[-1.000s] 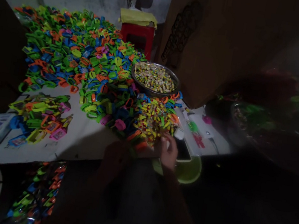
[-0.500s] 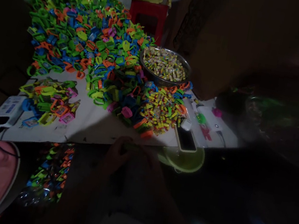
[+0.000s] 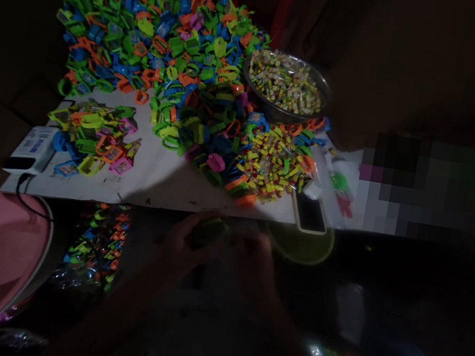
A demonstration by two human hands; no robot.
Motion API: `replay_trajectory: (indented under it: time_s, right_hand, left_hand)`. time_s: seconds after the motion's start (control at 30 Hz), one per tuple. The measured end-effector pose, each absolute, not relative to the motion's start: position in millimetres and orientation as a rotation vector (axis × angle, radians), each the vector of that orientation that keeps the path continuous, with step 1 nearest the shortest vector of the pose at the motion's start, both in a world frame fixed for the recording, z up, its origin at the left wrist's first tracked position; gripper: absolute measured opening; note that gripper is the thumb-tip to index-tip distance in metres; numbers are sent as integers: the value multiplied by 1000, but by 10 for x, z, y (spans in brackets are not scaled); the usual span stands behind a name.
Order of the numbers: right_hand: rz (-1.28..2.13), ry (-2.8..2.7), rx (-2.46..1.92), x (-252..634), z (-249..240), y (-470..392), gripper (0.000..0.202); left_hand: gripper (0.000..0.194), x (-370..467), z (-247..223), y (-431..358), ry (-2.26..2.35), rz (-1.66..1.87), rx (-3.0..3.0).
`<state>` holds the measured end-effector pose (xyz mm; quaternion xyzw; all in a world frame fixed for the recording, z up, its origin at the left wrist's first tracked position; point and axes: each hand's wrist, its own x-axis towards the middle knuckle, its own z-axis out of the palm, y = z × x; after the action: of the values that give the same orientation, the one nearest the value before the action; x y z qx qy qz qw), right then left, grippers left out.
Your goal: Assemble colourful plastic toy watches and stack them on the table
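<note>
Toward seven o'clock, the left hand (image 3: 184, 239) is showing bare, and the left forearm (image 3: 126, 299), bare too, is broadening away from it. Toward five o'clock, the right hand (image 3: 258, 254) is likewise showing bare, the bare right forearm (image 3: 279, 325) tapering toward it. Darkness is obscuring any clothing.
</note>
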<state>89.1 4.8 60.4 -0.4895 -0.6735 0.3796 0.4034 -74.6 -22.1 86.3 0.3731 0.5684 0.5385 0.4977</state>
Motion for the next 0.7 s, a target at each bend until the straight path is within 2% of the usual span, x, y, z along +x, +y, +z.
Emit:
replay_trajectory:
  time_s: [0.2, 0.7]
  right_hand:
    - [973, -1686, -1259, 820, 769, 45, 14]
    - [842, -2019, -1133, 896, 767, 187, 19]
  left_hand:
    - [39, -751, 883, -306, 1558, 1210, 1210]
    - [37, -795, 981, -293, 1635, 1136, 1327]
